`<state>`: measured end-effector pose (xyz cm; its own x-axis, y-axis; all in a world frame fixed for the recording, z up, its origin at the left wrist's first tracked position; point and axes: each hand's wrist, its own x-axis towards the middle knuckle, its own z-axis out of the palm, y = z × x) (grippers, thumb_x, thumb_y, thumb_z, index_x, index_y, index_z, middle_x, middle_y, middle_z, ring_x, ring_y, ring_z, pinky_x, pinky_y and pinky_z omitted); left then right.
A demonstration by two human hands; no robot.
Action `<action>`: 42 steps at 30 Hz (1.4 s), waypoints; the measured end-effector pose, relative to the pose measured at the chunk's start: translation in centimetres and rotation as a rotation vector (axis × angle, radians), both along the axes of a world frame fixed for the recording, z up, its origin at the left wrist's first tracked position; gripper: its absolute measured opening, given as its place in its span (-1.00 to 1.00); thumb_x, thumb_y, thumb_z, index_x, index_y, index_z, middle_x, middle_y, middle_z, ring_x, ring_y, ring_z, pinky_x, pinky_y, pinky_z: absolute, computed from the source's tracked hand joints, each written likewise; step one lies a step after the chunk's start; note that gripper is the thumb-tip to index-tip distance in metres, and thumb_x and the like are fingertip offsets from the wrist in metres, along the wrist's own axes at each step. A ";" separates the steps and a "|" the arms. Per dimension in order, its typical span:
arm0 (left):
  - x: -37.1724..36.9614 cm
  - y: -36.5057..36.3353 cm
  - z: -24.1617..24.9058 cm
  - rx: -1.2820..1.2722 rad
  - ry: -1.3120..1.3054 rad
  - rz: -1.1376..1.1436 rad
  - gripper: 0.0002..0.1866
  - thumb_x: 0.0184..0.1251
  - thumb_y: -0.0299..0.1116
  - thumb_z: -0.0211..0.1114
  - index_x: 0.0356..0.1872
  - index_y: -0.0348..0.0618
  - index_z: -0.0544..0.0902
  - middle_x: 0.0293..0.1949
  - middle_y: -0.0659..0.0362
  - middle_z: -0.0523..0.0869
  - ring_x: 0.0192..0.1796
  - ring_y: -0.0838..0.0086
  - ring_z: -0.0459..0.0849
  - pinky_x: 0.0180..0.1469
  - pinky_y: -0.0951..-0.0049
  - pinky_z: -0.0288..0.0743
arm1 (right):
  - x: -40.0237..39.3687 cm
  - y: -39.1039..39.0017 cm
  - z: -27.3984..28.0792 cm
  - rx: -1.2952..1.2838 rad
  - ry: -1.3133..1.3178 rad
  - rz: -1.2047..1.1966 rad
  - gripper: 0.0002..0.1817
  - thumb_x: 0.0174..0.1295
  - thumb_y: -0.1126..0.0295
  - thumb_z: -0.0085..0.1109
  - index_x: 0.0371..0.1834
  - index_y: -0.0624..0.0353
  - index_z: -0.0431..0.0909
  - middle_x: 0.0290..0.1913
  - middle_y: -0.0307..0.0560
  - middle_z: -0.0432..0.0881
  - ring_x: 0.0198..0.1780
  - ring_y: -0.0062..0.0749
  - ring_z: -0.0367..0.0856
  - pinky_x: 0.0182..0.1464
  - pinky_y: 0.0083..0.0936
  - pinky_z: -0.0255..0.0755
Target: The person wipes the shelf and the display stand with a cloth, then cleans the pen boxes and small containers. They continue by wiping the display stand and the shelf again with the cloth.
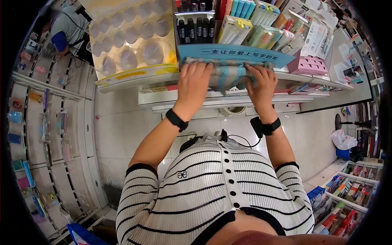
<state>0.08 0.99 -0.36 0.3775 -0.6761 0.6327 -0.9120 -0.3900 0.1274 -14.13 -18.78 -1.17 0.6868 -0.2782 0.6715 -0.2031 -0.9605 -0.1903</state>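
A grey-and-blue striped cloth (226, 75) hangs over the front edge of the display shelf, stretched between my hands. My left hand (194, 81) grips its left end, knuckles up and fingers curled over it. On the right end, my right hand (262, 83) has its fingers bent around the fabric. Just behind the cloth stands a blue sign strip (245, 54) with Chinese writing. Past the sign are dark pens (197, 30) in a holder and boxes of pens (234, 29). My thumbs are partly hidden.
Left of my hands sits a yellow-edged display tray (130, 41) with rounded clear hollows. A pink box (308, 64) stands at the right. Shelving (45, 122) lines the left wall, and a person (69, 30) is at the far upper left. Bins of stationery (347, 188) lie lower right.
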 end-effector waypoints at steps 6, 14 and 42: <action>0.0 3.6 0.5 0.202 -0.145 0.281 -0.57 0.20 -0.31 0.33 0.13 -0.09 0.61 0.08 0.24 0.60 0.24 0.39 0.47 0.37 0.16 0.09 | 2.1 3.9 1.2 0.044 0.052 0.098 -0.38 0.00 0.34 0.39 0.25 -0.19 0.55 0.04 -0.19 0.55 0.16 -0.19 0.44 0.37 0.02 0.02; -0.6 3.6 1.0 0.432 -0.324 0.418 -0.56 0.25 -0.33 0.20 0.18 -0.13 0.60 0.21 0.20 0.57 0.29 0.37 0.42 0.37 0.15 0.04 | 2.9 3.6 0.1 0.029 0.108 0.057 -0.36 0.01 0.35 0.40 0.26 -0.24 0.54 0.03 -0.22 0.54 0.15 -0.22 0.43 0.40 -0.05 -0.07; 0.3 1.5 2.2 0.105 0.302 0.188 -0.79 0.16 -0.57 0.15 -0.16 -0.26 0.62 -0.18 -0.01 0.71 -0.26 0.03 0.74 -0.26 0.11 0.65 | 1.9 0.8 0.3 0.089 0.085 0.213 -0.41 0.03 0.52 0.38 0.19 -0.21 0.61 0.02 -0.33 0.62 0.10 -0.36 0.52 0.32 -0.21 0.06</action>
